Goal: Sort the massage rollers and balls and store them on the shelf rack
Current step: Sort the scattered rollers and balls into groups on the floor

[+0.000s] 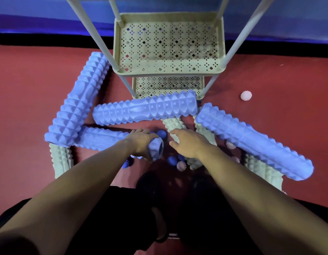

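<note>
Left hand point(141, 142): I grip the near end of a blue roller point(104, 138); lift it level so it clears the others.
Right hand point(187, 144): released, fingers spread over a green roller point(175, 129); I hold nothing yet.
Balls point(172, 160): just below my hands, on the floor.
Shelf rack point(120, 70): beyond both hands, trays bare; I judge the long roller must go in lengthwise.
</note>
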{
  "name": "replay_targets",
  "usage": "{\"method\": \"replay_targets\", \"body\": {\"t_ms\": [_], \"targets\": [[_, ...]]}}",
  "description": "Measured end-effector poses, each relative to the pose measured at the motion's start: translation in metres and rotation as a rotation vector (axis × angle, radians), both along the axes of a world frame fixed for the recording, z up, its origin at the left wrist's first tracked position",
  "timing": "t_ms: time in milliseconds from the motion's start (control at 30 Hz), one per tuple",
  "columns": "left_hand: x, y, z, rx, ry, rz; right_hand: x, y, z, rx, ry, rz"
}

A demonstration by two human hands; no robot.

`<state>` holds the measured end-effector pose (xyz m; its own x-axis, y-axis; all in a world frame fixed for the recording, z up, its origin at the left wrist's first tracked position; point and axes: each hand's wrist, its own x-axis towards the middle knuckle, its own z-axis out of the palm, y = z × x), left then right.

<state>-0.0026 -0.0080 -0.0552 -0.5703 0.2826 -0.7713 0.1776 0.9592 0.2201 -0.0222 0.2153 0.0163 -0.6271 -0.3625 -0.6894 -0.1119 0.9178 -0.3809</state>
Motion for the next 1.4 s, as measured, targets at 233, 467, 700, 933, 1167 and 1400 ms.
{"method": "replay_targets", "body": {"t_ms": [233, 467, 700, 933, 1167, 1400], "targets": [[-0.012, -0.017, 0.086, 0.155, 0.205, 0.002, -0.003, 0.019, 0.057, -0.105, 0.01, -0.072], [-0.022, 0.001, 0.195, 0.431, 0.442, 0.126, 0.008, 0.032, 0.144, -0.306, 0.073, -0.087], [0.002, 0.023, 0.292, 0.729, 0.52, 0.285, 0.031, 0.038, 0.219, -0.301, 0.27, -0.083], [0.044, 0.039, 0.381, 1.018, 0.571, 0.439, 0.067, 0.041, 0.291, -0.498, 0.381, -0.114], [0.07, 0.06, 0.438, 1.262, 0.537, 0.584, 0.097, 0.051, 0.342, -0.686, 0.473, -0.16], [0.092, 0.074, 0.488, 1.458, 0.588, 0.756, 0.11, 0.058, 0.379, -0.775, 0.638, -0.213]]}}
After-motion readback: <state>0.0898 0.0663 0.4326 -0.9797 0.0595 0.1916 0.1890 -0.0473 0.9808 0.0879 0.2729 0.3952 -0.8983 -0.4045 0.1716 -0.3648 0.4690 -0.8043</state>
